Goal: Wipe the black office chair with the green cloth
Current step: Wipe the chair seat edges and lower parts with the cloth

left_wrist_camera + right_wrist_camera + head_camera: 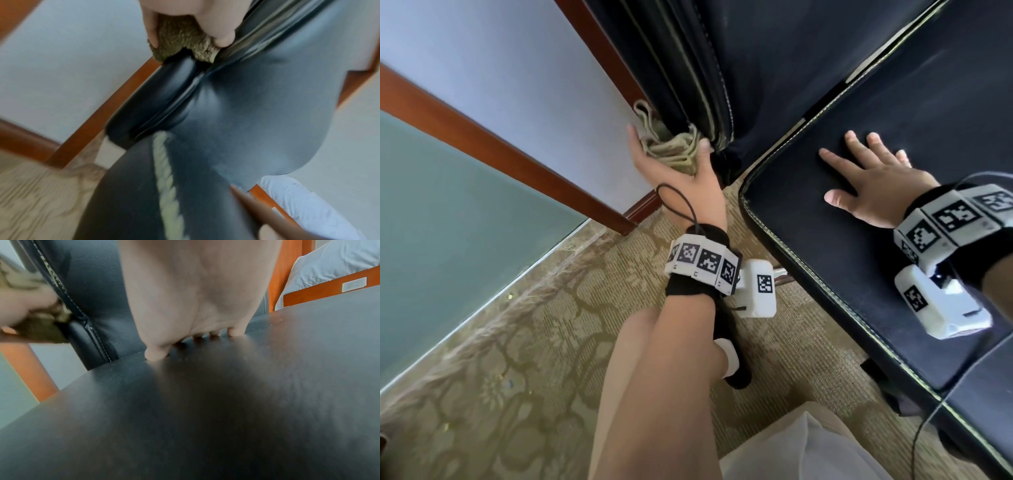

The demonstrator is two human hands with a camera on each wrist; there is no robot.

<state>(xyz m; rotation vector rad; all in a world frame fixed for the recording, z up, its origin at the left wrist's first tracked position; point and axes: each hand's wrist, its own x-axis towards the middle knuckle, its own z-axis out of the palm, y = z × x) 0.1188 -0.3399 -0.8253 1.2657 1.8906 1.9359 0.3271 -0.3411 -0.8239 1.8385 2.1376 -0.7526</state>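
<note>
The left hand grips the folded green cloth against the side edge of the chair back, close to a wood-trimmed wall. The right hand lies flat, fingers spread, on the seat (holding nothing). Patterned carpet lies below, and white bedding behind the chair.

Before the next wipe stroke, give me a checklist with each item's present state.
1. Green cloth gripped by left hand: ok.
2. Cloth touching the backrest's side edge: ok.
3. Right hand flat on the seat, steadying the chair: ok.
4. Right fingers clear of the cloth: ok.
5. Wrist cable free of the chair: cannot tell.
6. Seat already wiped: cannot tell.
</note>
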